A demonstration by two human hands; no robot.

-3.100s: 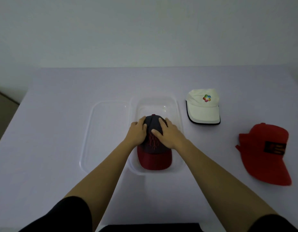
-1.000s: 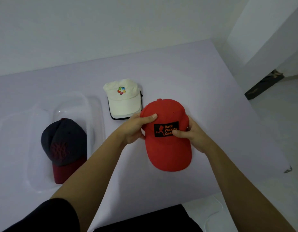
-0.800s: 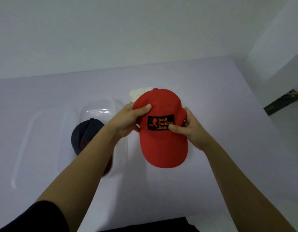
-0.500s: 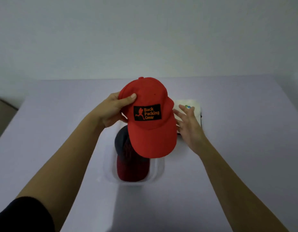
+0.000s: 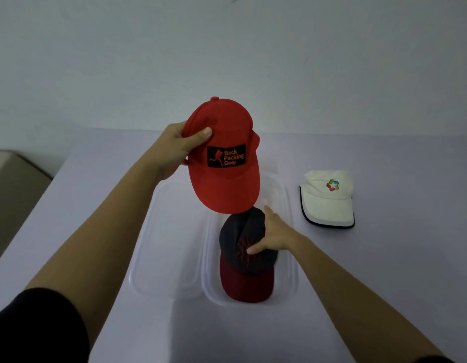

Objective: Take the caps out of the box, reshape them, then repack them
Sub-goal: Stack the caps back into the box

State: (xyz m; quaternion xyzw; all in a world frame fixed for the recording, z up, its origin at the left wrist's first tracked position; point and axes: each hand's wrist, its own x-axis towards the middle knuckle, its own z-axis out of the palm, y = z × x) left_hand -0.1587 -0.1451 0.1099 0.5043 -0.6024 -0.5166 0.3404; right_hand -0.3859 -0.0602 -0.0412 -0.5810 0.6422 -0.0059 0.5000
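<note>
My left hand (image 5: 176,149) grips a red cap (image 5: 226,179) with a black "Back Packing Gear" patch by the side of its crown, thumb on top, and holds it in the air above the clear plastic box (image 5: 292,279). A dark navy cap (image 5: 240,231) with a dark red brim lies inside the box, brim toward me. My right hand (image 5: 275,238) rests on the right side of its crown, fingers spread and thumb on the front panel. A white cap (image 5: 328,203) with a colourful logo lies on the table to the right of the box.
The box's clear lid (image 5: 161,237) lies flat against the box's left side. The lilac table (image 5: 384,271) runs back to a pale wall. Past the table's left edge there is a beige surface (image 5: 12,184).
My right hand has let go of the red cap and dropped onto the navy cap in the box. My left hand alone now holds the red cap above the box.
</note>
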